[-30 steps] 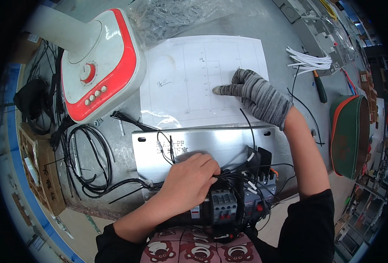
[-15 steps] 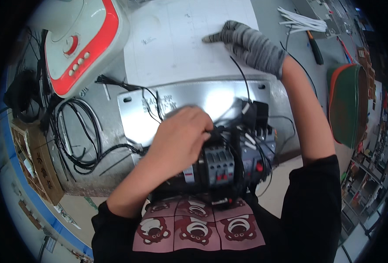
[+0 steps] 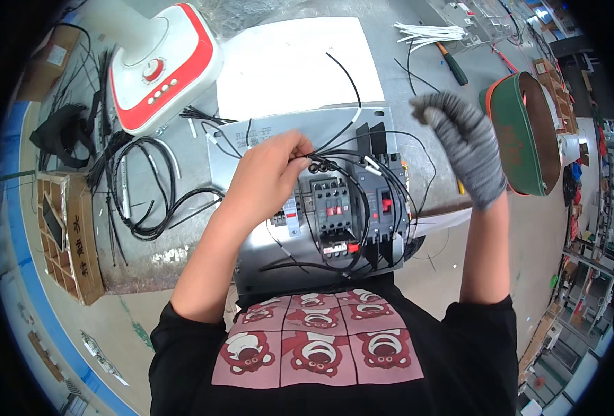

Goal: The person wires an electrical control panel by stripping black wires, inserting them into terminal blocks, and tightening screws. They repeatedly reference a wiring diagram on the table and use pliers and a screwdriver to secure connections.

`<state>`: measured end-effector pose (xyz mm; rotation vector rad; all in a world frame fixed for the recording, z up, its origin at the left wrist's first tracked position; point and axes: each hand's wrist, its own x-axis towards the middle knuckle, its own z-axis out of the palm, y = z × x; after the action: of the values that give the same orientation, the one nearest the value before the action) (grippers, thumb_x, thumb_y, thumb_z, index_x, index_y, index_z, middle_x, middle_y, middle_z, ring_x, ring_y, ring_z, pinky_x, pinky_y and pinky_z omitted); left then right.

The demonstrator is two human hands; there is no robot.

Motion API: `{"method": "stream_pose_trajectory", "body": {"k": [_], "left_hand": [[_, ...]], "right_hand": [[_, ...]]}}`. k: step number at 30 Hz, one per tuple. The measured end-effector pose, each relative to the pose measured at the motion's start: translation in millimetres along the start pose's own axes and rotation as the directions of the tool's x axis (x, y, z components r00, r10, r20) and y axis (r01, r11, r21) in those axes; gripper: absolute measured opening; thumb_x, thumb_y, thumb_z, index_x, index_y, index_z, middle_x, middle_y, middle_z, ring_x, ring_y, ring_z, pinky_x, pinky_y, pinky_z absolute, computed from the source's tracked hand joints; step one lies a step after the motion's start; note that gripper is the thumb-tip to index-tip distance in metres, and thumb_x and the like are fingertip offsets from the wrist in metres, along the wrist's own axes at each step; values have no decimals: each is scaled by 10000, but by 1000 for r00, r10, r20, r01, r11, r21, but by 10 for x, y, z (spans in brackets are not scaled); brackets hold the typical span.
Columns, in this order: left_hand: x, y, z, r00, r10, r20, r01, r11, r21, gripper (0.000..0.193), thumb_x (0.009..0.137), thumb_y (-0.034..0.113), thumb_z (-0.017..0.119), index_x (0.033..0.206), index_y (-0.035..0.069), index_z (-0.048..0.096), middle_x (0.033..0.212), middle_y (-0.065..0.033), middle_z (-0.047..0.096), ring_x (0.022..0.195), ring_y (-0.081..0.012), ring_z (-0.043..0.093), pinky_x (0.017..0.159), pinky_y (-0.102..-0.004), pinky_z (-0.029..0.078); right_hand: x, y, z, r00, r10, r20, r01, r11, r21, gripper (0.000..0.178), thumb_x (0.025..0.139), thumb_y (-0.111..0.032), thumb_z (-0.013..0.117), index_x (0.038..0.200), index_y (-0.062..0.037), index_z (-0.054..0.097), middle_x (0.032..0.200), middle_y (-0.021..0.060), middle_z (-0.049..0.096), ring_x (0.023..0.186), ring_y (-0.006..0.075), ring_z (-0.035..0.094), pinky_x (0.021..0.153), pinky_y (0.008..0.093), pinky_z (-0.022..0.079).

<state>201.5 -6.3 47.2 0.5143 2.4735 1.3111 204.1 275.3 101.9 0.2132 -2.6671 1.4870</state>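
Note:
My bare left hand [image 3: 269, 173] pinches black wires [image 3: 315, 157] above a metal mounting plate [image 3: 251, 258]. Just right of its fingertips, a contactor [image 3: 332, 206] with red marks sits on the plate. Beside that stands a circuit breaker [image 3: 378, 197] with a red switch, black wires arching over it. A narrow device [image 3: 291, 216] is partly below my left wrist. My right hand [image 3: 465, 149], in a grey striped glove, hovers right of the plate, fingers loosely bent and no held object visible. One loose black wire [image 3: 352, 83] sticks up over the white paper sheet [image 3: 293, 62].
A white and red fan base [image 3: 161, 73] stands at the far left. Coiled black cable [image 3: 141, 197] lies beside the plate, near a divided wooden box [image 3: 71, 236]. Rightward are a green bin [image 3: 518, 135], a screwdriver [image 3: 452, 66] and white cable ties [image 3: 432, 32].
My right hand has left the paper sheet and come rightward and nearer. The left hand stays at the wires above the plate. The whole view has shifted.

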Motion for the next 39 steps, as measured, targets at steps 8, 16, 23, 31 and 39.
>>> {"method": "stream_pose_trajectory", "body": {"k": [8,16,23,31,39], "left_hand": [[-112,-18,77,993,30,-115,-34,999,-33,117,858,49,630,962,14,592,858,-145,658,811,-276,650,724,-359,495],[-214,39,134,987,36,-158,-41,999,-27,121,849,2,643,963,-14,603,865,-112,666,796,-193,631,759,-301,494],[-226,68,150,990,47,-132,-43,998,35,111,829,70,644,928,40,603,876,-128,654,844,-312,629,729,-395,493],[-198,-31,394,996,76,-46,-74,997,39,125,856,101,602,972,62,575,938,-146,626,932,-348,605,773,-433,479],[-270,-75,463,970,173,-169,-157,983,99,162,836,83,634,977,53,559,881,-138,629,855,-332,623,716,-415,483]], "right_hand": [[-444,-328,277,996,-78,-42,65,965,-254,150,896,-122,631,980,-11,686,945,151,690,875,263,669,795,335,520],[22,-132,574,906,370,203,-392,916,81,273,887,-248,691,1039,-23,711,802,20,665,757,103,586,702,260,474],[76,-30,578,891,346,293,-401,903,153,235,883,-237,670,949,-17,721,747,4,651,665,79,518,632,254,448],[-194,173,574,906,363,220,-411,879,243,264,894,-214,668,971,39,679,789,46,665,701,108,570,625,282,477],[-124,223,691,932,276,235,-343,881,326,140,907,-124,618,931,3,672,752,60,659,654,130,592,612,271,489]]}}
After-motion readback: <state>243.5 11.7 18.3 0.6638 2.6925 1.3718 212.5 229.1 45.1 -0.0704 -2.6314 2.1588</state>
